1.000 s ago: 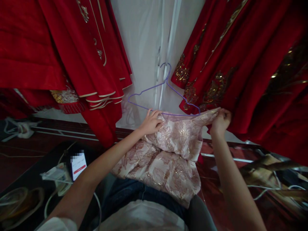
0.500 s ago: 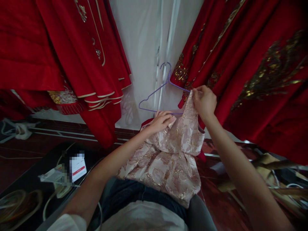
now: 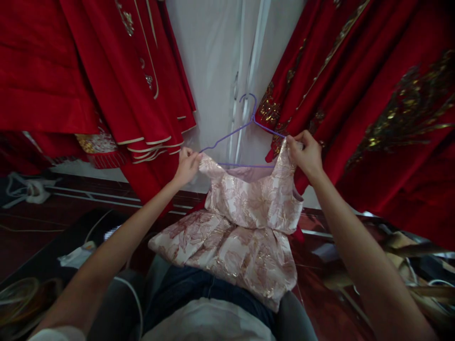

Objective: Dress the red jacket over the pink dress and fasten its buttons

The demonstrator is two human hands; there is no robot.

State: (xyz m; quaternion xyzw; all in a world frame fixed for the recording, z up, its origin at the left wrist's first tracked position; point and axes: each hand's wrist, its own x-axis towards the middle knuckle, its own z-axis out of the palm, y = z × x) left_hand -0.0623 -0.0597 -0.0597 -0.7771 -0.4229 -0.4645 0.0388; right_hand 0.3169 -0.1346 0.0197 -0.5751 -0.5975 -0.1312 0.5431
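The left hand [image 3: 187,167] has its fingers [image 3: 194,158] pinching one shoulder strap of a pale pink, gold-patterned dress [image 3: 249,203] at an end of the purple hanger [image 3: 232,132]. The right hand [image 3: 307,155] pinches the other strap at the hanger's opposite arm. The dress lies between them, skirt over the person's lap [image 3: 199,284]. Red garments [image 3: 142,104] hang on both sides beyond.
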